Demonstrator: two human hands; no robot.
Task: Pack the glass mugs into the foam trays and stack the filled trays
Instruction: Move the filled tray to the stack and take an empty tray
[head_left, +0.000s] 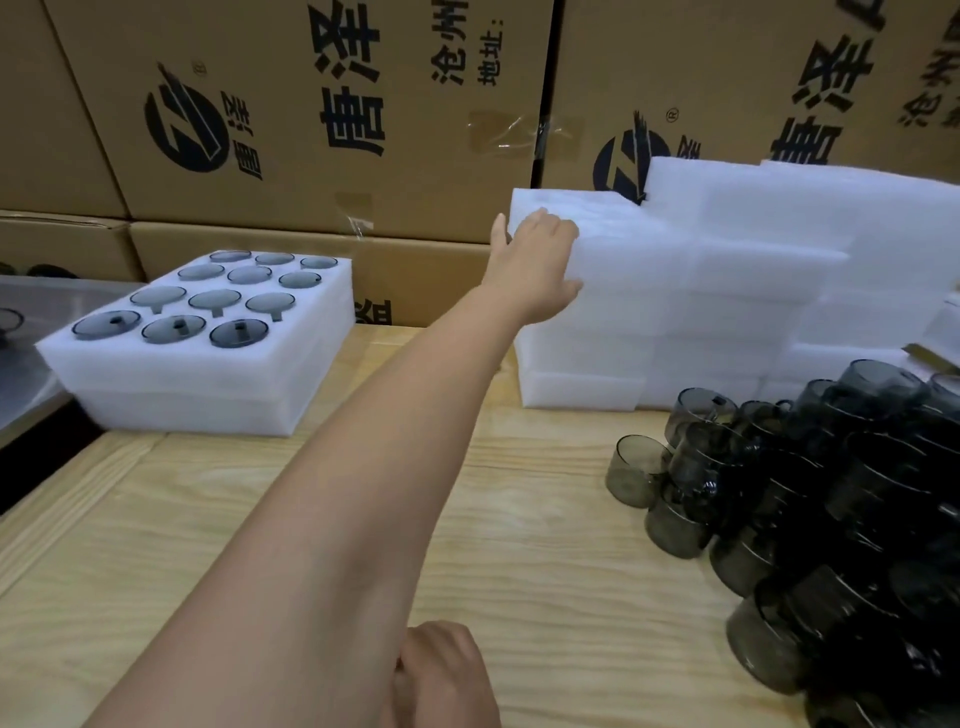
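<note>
The left hand (535, 260), at the end of a bare outstretched arm, rests against the left end of the stack of empty white foam trays (727, 291) at the far right of the table. Its thumb points up beside the top corner and its fingers curl onto the front face of the upper slabs; whether they actually pinch a tray cannot be told, since the fingertips are lost against the white foam. The right hand (441, 675) lies low at the near edge, partly under the left forearm, loosely curled with its knuckles up and nothing visible in it.

The light pine-board table (260, 519) is bare between the hands. To the right, near the stack's foot, lies a heap of smoky grey glass mugs (831, 519), tumbled on their sides and piled over one another, reaching to the frame's right edge. At the far left stands the filled white foam tray (208, 353), set on top of another white slab; twelve grey mugs sit in its round pockets, in four rows of three, rims level with the foam surface. Beyond its left edge is a grey metal surface (31, 322). Brown cardboard cartons (311, 130) printed with black characters and a round logo form a wall behind the table.
</note>
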